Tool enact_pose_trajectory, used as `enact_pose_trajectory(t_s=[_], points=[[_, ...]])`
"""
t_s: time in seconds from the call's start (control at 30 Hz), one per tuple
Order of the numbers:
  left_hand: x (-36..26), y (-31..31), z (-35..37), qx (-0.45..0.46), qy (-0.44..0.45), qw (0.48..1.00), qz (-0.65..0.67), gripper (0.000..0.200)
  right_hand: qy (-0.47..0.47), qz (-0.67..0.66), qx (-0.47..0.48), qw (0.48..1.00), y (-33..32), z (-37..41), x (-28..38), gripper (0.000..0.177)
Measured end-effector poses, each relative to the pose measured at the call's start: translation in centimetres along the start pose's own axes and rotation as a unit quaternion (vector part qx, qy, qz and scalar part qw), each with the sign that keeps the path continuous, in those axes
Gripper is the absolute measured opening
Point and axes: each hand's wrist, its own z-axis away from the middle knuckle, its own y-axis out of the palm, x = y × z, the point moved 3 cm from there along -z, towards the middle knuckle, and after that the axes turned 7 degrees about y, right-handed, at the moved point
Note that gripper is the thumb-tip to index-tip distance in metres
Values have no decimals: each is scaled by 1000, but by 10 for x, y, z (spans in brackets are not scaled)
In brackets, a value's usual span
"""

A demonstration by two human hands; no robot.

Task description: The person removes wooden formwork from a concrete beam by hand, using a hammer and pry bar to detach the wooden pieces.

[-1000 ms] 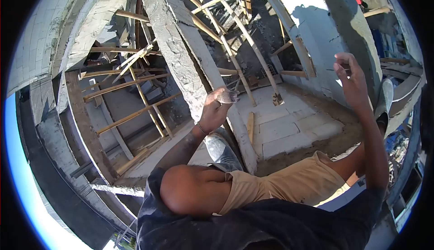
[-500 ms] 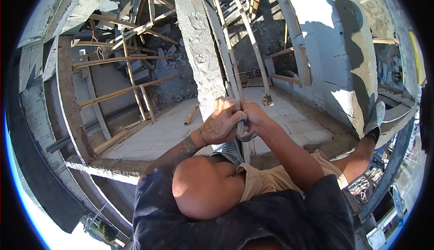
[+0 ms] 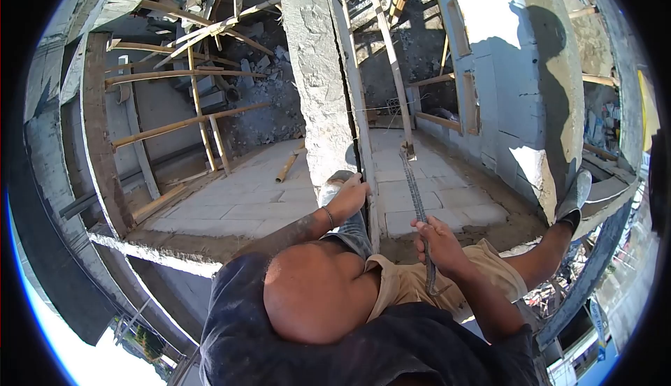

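Within the right hand (image 3: pixel 440 246), fingers wrapped around it, is a ribbed metal bar (image 3: pixel 414 192); its hooked end extends below the grip, in front of the tan shorts (image 3: pixel 482 267). Left of that grip, the left hand (image 3: pixel 348 199) is at the edge of a rough concrete beam (image 3: pixel 314 71); whether it grasps anything cannot be told. Ahead of the grip: jointed pale block floor (image 3: pixel 454 201). Further right: block wall (image 3: pixel 500 106), partly shadowed. Well left: wooden poles (image 3: pixel 189 129). Far right: blue-and-white banner (image 3: pixel 599 326), markings unreadable.
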Motion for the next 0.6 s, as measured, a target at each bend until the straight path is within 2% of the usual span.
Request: enact_pose_trajectory(t_s=[0.03,0.07,0.13,0.17,0.27,0.3,0.43,0.5,0.6], points=[[10,4,-3,-82,-59,987,126,26,22,-7,8,1000,2,3,-1,27],[18,4,-2,-161,-118,948,247,26,36,9,27,999,6,4,-2,30],[-13,-17,6,-132,-134,949,253,30,45,10,55,997,13,1,-3,29],[-24,-25,8,-101,-150,949,259,46,55,10,82,995,18,-1,-4,29],[-31,-42,-5,-113,-63,969,210,51,63,-18,100,993,32,-6,-7,29],[-33,-47,-12,-92,-45,979,174,52,65,-17,100,993,35,-8,-8,29],[-46,-47,-25,-71,-28,982,171,52,59,-30,98,993,47,-10,-12,28],[-46,-45,-29,-75,-29,976,204,60,63,-48,93,993,53,-13,-11,28],[-46,-42,-34,-98,-42,972,210,57,70,-77,79,991,58,-21,-14,27]])
